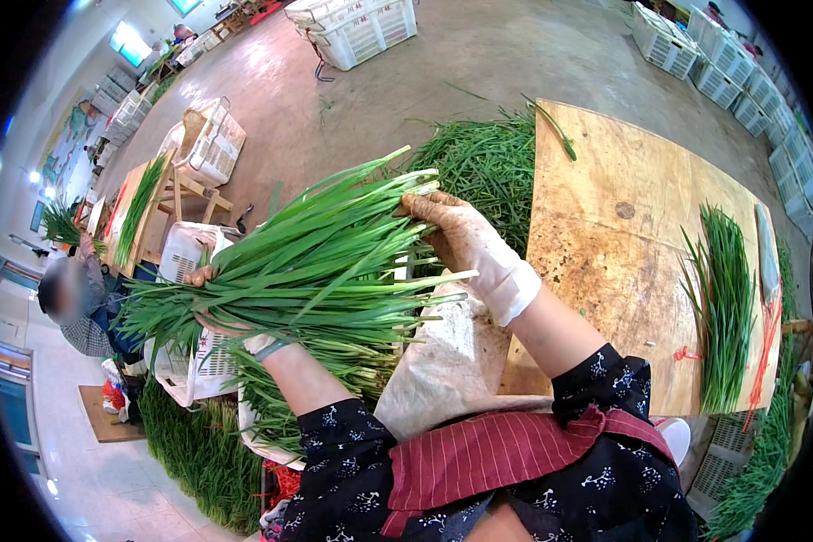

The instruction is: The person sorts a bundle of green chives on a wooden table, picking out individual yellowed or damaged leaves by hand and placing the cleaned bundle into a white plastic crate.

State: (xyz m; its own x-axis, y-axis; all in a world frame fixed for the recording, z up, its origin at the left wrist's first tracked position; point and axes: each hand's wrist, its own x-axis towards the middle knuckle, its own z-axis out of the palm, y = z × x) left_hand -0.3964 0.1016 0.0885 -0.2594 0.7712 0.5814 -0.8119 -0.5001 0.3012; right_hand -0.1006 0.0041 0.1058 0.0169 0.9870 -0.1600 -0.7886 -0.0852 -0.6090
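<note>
A large bunch of garlic chives point(325, 244) lies sideways across my hands, pale stem ends to the right and green tips to the left. My left hand point(221, 316) wraps round the leafy part, its thumb on top; leaves hide most of its fingers. At the upper stem ends, my right hand point(461, 237) pinches some stalks between thumb and fingers; what its lower fingers do is hidden. The right hand wears a dirty, pale glove or wrapping. To the right, a smaller bunch of garlic chives point(727, 307) rests on the wooden board point(623, 226).
Loose greens point(483, 158) are heaped beyond the board's left side. White crates point(190, 262) stand to the left, near a seated person point(90, 298). More chives point(199, 452) lie on the floor at lower left. Red ties point(766, 352) hang at the board's right edge.
</note>
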